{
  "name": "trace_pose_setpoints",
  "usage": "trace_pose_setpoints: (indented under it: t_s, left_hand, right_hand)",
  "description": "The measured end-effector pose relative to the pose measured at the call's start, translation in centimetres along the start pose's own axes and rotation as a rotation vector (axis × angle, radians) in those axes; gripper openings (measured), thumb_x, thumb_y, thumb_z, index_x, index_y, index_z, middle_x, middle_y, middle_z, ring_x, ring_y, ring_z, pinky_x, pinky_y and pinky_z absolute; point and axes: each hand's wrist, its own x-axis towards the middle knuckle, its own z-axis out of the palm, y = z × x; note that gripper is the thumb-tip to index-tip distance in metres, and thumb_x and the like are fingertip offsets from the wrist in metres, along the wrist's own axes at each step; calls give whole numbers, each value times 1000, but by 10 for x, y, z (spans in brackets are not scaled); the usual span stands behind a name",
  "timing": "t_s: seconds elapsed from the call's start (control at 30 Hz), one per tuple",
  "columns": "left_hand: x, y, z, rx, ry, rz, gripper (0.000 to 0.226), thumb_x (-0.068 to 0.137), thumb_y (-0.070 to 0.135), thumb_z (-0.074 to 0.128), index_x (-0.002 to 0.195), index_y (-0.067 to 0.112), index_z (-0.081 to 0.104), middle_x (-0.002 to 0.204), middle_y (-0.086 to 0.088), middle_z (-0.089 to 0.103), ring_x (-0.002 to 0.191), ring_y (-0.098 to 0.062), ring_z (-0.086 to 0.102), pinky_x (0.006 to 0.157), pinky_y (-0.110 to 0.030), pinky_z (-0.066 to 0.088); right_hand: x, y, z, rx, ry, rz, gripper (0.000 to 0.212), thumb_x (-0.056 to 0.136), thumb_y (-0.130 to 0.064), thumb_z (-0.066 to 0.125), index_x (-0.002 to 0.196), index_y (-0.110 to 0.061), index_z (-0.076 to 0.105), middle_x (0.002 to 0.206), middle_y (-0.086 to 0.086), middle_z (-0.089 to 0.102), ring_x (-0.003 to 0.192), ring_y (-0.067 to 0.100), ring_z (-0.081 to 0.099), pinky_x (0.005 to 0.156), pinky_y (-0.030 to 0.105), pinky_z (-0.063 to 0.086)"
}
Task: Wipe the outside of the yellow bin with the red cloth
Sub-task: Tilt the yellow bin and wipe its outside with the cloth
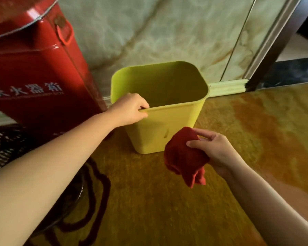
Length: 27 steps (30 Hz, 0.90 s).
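Note:
The yellow bin [169,121] stands upright on the floor by the wall, open and with nothing visible inside. My left hand [130,110] grips its near rim at the left corner, thumb outside and fingers curled over the edge. My right hand [215,150] holds the bunched red cloth [183,157] in front of the bin's lower right corner. The cloth hangs just off the bin's front face, and I cannot tell whether it touches the plastic.
A tall red metal box [39,71] with white characters stands close to the bin's left side. A marble wall [167,32] and pale skirting [228,87] run behind. A dark mesh object [5,146] and a dark cord [96,192] lie at left on the yellow-orange floor [256,139].

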Motion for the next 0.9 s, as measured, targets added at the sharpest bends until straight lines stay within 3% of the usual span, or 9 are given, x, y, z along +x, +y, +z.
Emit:
trace_pose_setpoints:
  t_s: [0.13, 0.23, 0.3, 0.37, 0.43, 0.57, 0.7, 0.83, 0.9]
  left_hand:
    - [9, 8, -10, -116, 21, -32, 17, 71, 19, 63, 71, 2, 66, 64, -18, 57, 66, -23, 51, 63, -39, 44]
    - [14, 6, -21, -376, 40, -148, 9, 70, 16, 67, 77, 10, 69, 63, -6, 64, 61, -14, 53, 60, -28, 42]
    - [7, 8, -22, -595, 13, -239, 22, 72, 5, 68, 94, 5, 69, 57, 11, 66, 57, -6, 57, 62, -24, 46]
    - [-3, 12, -18, -622, -33, -251, 25, 69, 6, 71, 94, 5, 69, 60, 15, 66, 62, -7, 59, 66, -25, 47]
    - [-12, 17, -17, -564, -100, -231, 22, 66, 12, 75, 88, 10, 71, 71, 4, 71, 70, -10, 62, 68, -27, 48]
    - [-26, 5, -33, -538, -241, -275, 26, 68, 0, 69, 90, 15, 67, 85, -4, 68, 80, -15, 60, 76, -33, 48]
    - [-37, -12, -42, -511, -269, -344, 37, 70, -4, 67, 102, 15, 65, 77, 4, 67, 69, -5, 61, 64, -21, 54]
    - [-41, -27, -36, -641, -213, -448, 40, 73, -4, 64, 107, 17, 63, 84, 2, 68, 68, -2, 63, 57, -13, 52]
    - [-39, -29, -34, -658, -187, -469, 44, 73, -4, 64, 111, 18, 61, 87, 4, 67, 73, -1, 61, 60, -15, 51]
  right_hand:
    - [-7, 1, -18, 151, 223, 34, 34, 74, -1, 69, 102, -19, 68, 89, 9, 71, 76, 22, 68, 67, 36, 59]
    - [-21, -10, -28, 118, 397, -127, 35, 75, -2, 69, 104, -21, 66, 94, 2, 70, 87, 19, 68, 82, 45, 56]
    - [-29, -22, -27, 50, 450, -255, 40, 77, -7, 68, 113, -22, 63, 101, -6, 67, 93, 14, 66, 81, 44, 57]
    - [-32, -35, -20, -75, 468, -365, 45, 78, -10, 68, 119, -26, 59, 111, -10, 64, 101, 12, 62, 80, 46, 57]
    - [-26, -42, -11, -184, 476, -430, 47, 78, -11, 68, 121, -27, 58, 114, -10, 60, 104, 9, 58, 84, 46, 56]
    - [-10, -40, -4, -116, 444, -389, 45, 79, -12, 68, 121, -26, 58, 104, -14, 61, 96, 8, 60, 80, 46, 57]
    - [-4, -41, -18, -78, 507, -389, 43, 79, -14, 67, 120, -24, 59, 100, -16, 63, 94, 1, 60, 86, 39, 56]
    - [2, -55, -8, -389, 588, -645, 45, 76, -15, 64, 119, -28, 60, 113, -13, 62, 98, 2, 59, 91, 35, 52]
    - [15, -54, 18, -659, 369, -750, 41, 74, -22, 62, 114, -28, 63, 110, -8, 68, 99, 14, 63, 93, 41, 48]
